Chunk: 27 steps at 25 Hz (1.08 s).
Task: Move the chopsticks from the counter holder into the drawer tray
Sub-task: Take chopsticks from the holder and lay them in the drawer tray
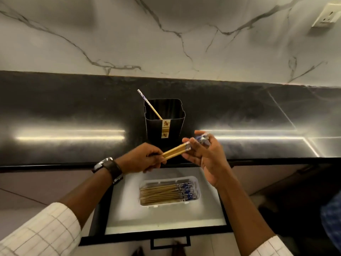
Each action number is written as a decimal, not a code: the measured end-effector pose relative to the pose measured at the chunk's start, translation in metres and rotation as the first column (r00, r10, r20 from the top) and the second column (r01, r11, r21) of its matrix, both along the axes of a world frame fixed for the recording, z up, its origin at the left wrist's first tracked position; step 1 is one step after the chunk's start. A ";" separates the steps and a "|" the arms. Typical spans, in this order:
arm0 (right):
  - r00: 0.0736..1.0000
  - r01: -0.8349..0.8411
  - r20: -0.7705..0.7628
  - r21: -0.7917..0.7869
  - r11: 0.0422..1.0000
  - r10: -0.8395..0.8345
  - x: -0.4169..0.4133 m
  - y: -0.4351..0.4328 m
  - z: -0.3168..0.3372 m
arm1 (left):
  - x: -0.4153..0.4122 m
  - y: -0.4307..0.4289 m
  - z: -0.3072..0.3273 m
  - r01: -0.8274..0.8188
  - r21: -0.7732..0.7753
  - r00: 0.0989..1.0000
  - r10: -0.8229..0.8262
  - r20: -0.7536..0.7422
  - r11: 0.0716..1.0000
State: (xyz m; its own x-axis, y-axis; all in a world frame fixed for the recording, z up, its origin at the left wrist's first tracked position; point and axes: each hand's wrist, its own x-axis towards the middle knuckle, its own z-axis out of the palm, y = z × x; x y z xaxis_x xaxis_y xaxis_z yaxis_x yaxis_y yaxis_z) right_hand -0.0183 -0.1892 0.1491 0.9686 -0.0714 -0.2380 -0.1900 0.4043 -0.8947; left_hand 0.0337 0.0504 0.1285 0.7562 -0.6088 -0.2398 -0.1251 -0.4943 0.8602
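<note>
A black square holder (pixel 164 126) stands on the dark counter with one chopstick (pixel 149 104) leaning in it, its blue-patterned end up to the left. A small bundle of chopsticks (pixel 176 151) is held level in front of the holder. My left hand (pixel 142 157) grips the bundle's wooden tips. My right hand (pixel 204 154) grips its blue-patterned ends. Below, the open drawer (pixel 166 224) holds a clear tray (pixel 197 182) with several chopsticks (pixel 162 194) lying lengthwise, blue ends to the right.
The black counter (pixel 73 117) runs left to right, backed by a white marble wall (pixel 166 43) with a socket (pixel 326 15) at the upper right. The drawer's black handle (pixel 169 243) sticks out toward me. A blue patterned cloth (pixel 332 218) shows at the right edge.
</note>
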 end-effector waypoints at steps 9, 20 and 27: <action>0.998 -0.059 -0.023 -0.202 0.978 0.056 0.007 0.018 0.002 | -0.031 -0.008 -0.016 -0.094 -0.032 0.975 0.085 -0.204 0.995; 0.779 0.272 -0.610 0.116 0.955 -0.148 -0.015 0.024 -0.099 | -0.077 -0.011 -0.072 -0.946 -0.080 0.276 0.656 -0.702 0.313; 0.515 0.217 -0.852 0.026 0.976 -0.092 -0.013 0.014 -0.133 | -0.089 -0.035 -0.118 -0.970 0.243 -0.211 0.462 -0.861 0.011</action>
